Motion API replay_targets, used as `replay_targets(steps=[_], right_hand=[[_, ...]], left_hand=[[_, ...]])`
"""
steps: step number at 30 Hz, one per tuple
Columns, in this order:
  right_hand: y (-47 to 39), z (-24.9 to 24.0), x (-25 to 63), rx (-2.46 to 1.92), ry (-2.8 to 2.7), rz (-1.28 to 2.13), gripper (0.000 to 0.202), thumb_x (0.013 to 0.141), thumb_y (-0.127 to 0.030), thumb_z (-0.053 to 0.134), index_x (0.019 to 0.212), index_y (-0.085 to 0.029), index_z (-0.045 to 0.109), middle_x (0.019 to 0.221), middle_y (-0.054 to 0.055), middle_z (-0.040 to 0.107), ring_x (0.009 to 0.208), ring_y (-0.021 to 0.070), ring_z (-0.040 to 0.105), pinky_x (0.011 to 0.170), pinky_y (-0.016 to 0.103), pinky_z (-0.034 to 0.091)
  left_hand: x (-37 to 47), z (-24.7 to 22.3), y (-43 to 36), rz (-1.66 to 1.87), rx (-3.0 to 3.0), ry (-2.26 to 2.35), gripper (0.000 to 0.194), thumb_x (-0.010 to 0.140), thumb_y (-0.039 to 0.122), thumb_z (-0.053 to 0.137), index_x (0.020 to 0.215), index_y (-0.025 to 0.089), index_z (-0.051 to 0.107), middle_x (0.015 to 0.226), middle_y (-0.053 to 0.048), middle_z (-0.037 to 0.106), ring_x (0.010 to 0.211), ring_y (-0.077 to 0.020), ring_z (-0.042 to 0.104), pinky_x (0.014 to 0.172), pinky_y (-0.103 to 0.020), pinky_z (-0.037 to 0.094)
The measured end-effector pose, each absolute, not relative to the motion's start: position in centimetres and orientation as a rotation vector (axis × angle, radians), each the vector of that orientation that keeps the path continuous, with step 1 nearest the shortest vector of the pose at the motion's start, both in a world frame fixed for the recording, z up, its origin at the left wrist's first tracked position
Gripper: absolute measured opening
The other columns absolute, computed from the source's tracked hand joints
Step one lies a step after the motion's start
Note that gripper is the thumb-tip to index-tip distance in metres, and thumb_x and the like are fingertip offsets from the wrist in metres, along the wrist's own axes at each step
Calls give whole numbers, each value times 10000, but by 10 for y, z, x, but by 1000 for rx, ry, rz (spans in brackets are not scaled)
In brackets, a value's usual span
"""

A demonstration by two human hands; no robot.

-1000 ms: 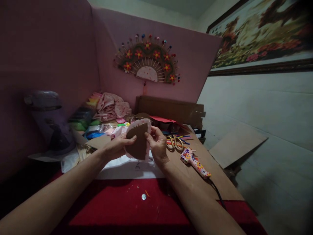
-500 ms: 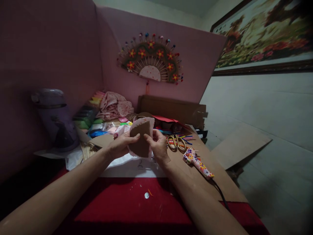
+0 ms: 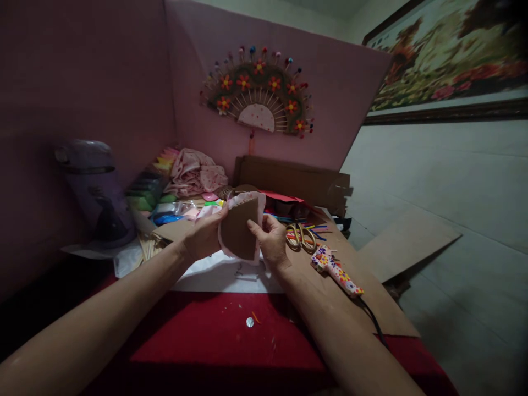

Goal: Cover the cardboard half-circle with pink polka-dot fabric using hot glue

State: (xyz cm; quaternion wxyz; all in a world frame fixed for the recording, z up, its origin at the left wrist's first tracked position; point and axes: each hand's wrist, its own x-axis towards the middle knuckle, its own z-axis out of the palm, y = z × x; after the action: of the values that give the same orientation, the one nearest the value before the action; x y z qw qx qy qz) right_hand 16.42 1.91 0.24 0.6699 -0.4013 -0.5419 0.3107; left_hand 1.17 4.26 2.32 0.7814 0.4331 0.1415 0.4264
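Observation:
A brown cardboard piece (image 3: 241,228) with pink-white fabric showing around its edges is held up above the table. My left hand (image 3: 206,234) grips its left edge, the thumb near the upper left side. On the right edge, my right hand (image 3: 272,239) pinches it, with the thumb on the cardboard face and the fingers behind. Beneath it lies a white sheet (image 3: 226,280). Gold-handled scissors (image 3: 300,237) and a flower-patterned glue gun (image 3: 336,272) rest to the right of my right hand.
A purple bottle (image 3: 97,192) stands at the left. Crumpled pink fabric (image 3: 196,173) and coloured packets (image 3: 148,190) lie behind the hands. A decorated fan (image 3: 258,96) hangs on the pink panel. Brown cardboard (image 3: 371,308) covers the table's right side, over red cloth (image 3: 198,341).
My left thumb has moved from the cardboard's face up to its left edge. The piece shows more of its brown face. The whole view has shifted slightly.

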Motion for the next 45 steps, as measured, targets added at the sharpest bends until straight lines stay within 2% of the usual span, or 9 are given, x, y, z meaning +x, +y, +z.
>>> replay_targets(steps=[7, 11, 14, 17, 22, 27, 33, 38, 45], right_hand=[[19, 3, 165, -920, -1210, 685, 218, 688, -360, 678, 659, -182, 557, 612, -40, 521, 574, 112, 436, 567, 249, 374], [20, 2, 165, -926, -1206, 679, 230, 687, -373, 678, 654, -184, 551, 612, -38, 524, 578, 116, 439, 579, 257, 384], [20, 0, 165, -925, -1204, 675, 232, 693, -379, 676, 664, -183, 556, 618, -34, 534, 580, 118, 451, 574, 257, 388], [21, -1, 165, -958, -1246, 641, 228, 711, -386, 664, 695, -181, 565, 646, -22, 566, 595, 128, 486, 576, 261, 403], [18, 2, 166, -1031, -1248, 232, 359, 702, -316, 702, 1000, -172, 563, 973, 69, 614, 815, 188, 562, 724, 327, 458], [12, 6, 168, -1055, -1334, -105, 106, 805, -291, 622, 823, -193, 585, 894, 58, 555, 889, 210, 531, 819, 366, 434], [22, -2, 168, -1112, -1344, 184, 199, 791, -378, 627, 758, -183, 617, 793, 38, 579, 743, 182, 537, 710, 325, 442], [28, -5, 168, -1009, -1236, 554, 242, 743, -420, 644, 721, -184, 598, 660, -6, 586, 616, 144, 501, 611, 284, 419], [24, 2, 166, -914, -1120, 682, 235, 681, -394, 686, 667, -180, 589, 611, -28, 556, 580, 121, 472, 579, 262, 390]], left_hand=[[10, 20, 48, 850, 856, 336, 397, 937, 421, 428, 1052, 135, 679, 917, -114, 741, 866, -230, 690, 867, -370, 518], [11, 20, 47, 838, 877, 335, 404, 932, 432, 435, 1094, 142, 666, 936, -113, 741, 894, -246, 687, 868, -378, 518], [11, 20, 44, 875, 926, 343, 318, 897, 331, 544, 1151, 164, 638, 950, -98, 741, 863, -232, 694, 842, -357, 530], [11, 20, 43, 928, 973, 350, 365, 840, 209, 628, 1204, 181, 606, 949, -84, 741, 819, -209, 702, 787, -317, 546], [13, 20, 44, 964, 1050, 347, 485, 796, 211, 687, 1267, 207, 573, 958, -67, 741, 786, -183, 702, 720, -256, 544], [14, 21, 43, 1027, 1077, 366, 420, 783, 221, 701, 1196, 202, 628, 1019, -64, 730, 854, -174, 688, 760, -239, 536], [13, 21, 43, 996, 1116, 378, 499, 801, 252, 681, 1286, 228, 562, 1077, -77, 713, 876, -201, 684, 742, -271, 544], [13, 21, 46, 977, 1059, 322, 341, 891, 349, 555, 1148, 148, 654, 1075, -110, 714, 961, -224, 664, 867, -326, 517], [12, 19, 48, 943, 985, 368, 371, 961, 343, 405, 1154, 138, 648, 1099, -113, 707, 1011, -212, 649, 971, -357, 458]])
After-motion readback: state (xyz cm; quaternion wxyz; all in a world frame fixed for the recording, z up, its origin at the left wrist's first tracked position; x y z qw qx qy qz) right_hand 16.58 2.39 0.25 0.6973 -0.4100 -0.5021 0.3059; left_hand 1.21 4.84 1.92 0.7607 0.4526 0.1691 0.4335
